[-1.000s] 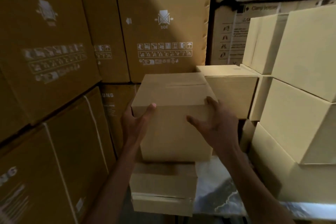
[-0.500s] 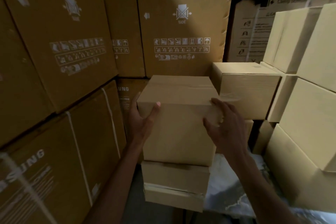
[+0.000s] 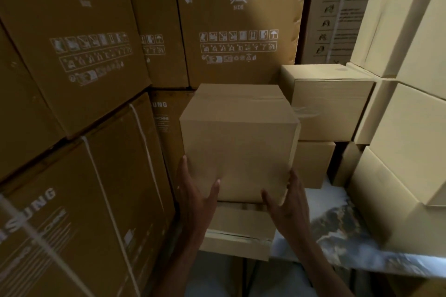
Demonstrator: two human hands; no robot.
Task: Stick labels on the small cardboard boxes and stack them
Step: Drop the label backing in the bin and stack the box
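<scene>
A plain small cardboard box [image 3: 239, 152] sits on top of another small box [image 3: 239, 231], forming a stack in the middle of the head view. My left hand [image 3: 195, 195] lies against the top box's lower left corner, fingers straight along the side and thumb on the front face. At the lower right corner, my right hand [image 3: 288, 207] touches it the same way. No label shows on any face I can see.
Two more small boxes [image 3: 330, 103] are stacked just right of my stack. Pale cartons [image 3: 410, 128] rise at the far right. Large printed appliance cartons [image 3: 72, 55] wall in the left and back. A patterned sheet [image 3: 337, 224] covers the surface under the boxes.
Both hands have slid from the top box's upper corners down to its lower corners. The box now sits squarely on the lower one, and my view has moved closer.
</scene>
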